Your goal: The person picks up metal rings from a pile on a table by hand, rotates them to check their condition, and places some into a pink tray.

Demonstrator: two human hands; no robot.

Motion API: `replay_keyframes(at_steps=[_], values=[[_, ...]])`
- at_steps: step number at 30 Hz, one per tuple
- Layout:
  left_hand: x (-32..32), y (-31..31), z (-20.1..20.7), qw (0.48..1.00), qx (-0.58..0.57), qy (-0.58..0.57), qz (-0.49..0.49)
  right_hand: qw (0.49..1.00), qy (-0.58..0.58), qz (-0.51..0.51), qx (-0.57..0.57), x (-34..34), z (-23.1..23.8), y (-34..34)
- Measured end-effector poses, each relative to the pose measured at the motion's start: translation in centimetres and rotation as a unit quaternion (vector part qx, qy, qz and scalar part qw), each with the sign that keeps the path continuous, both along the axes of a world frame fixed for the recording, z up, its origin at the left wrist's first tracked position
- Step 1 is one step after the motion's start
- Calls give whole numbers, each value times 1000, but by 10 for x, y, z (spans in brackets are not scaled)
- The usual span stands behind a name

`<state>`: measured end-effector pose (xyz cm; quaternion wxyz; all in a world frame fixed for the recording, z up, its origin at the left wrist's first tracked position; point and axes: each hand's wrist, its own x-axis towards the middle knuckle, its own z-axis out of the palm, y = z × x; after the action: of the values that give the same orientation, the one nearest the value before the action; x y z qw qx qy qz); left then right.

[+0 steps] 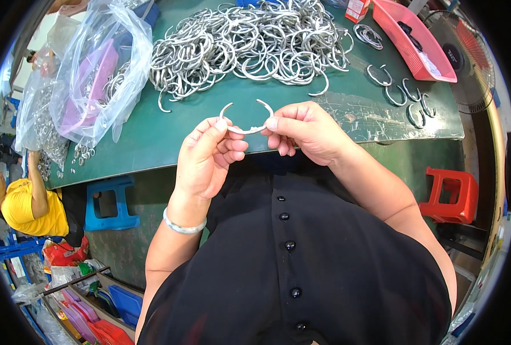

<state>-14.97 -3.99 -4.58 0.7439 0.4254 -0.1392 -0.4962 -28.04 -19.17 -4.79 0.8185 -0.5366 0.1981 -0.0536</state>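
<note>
Beside the green table (152,138) we see a blue stool (127,201) near-left, a red stool (468,198) near-right, scuffed floor (114,253) below.

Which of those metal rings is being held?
The open ring that the left hand and right hand both pinch; neither touches the big pile or the loose rings at right.

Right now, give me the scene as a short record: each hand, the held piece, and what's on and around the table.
left hand: pinches one side of the metal ring
right hand: pinches its other side
ring shape: open, gap facing away from the person
table: green; heap of rings beyond the hands
table, right: loose rings, pink basket
table, left: clear bag
around: blue stool left, red stool right
</note>
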Motion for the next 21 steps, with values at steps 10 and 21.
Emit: replay_keyframes(at_steps=[10,21], values=[[5,-1,-5,1000,2,28,-10,1000,-8,8,-2,0,-1,0],[7,-4,-4,998,31,60,-5,1000,-12,15,-6,0,1,0]])
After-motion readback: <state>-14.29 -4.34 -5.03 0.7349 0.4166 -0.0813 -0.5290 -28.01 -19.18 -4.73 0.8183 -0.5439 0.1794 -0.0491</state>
